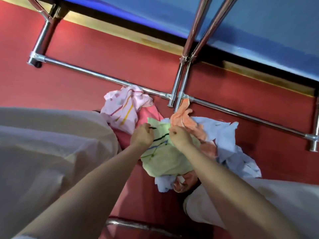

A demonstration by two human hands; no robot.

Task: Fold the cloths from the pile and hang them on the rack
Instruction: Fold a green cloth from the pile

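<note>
Pinching the top edge of the pale green cloth [164, 157] with both hands, I have my fingers curled tight round the fabric. My left hand [141, 135] grips it near a short dark stripe, and my right hand [179, 136] grips it just beside, the two fists close together with a small stretch of cloth between them. The green cloth, crossed by dark, blue and green lines, hangs down from my hands over the middle of the pile [229, 135].

Just left of my left hand lies a crumpled pink cloth with red and yellow stripes [123, 107], and a plain darker pink cloth [146, 114] shows between it and the green one. Right of my right hand an orange cloth [185, 119] lies bunched, its upper end touching the rack's foot. Beyond that spreads a light blue cloth [224, 133], with more blue fabric showing below the green one.

My knees in light trousers [43, 152] flank the pile on either side. Everything sits on a red floor [103, 54]. The shiny metal rack [103, 76] stands behind the pile, its low bars running across the floor and its uprights rising toward a blue surface [259, 23] at the top.
</note>
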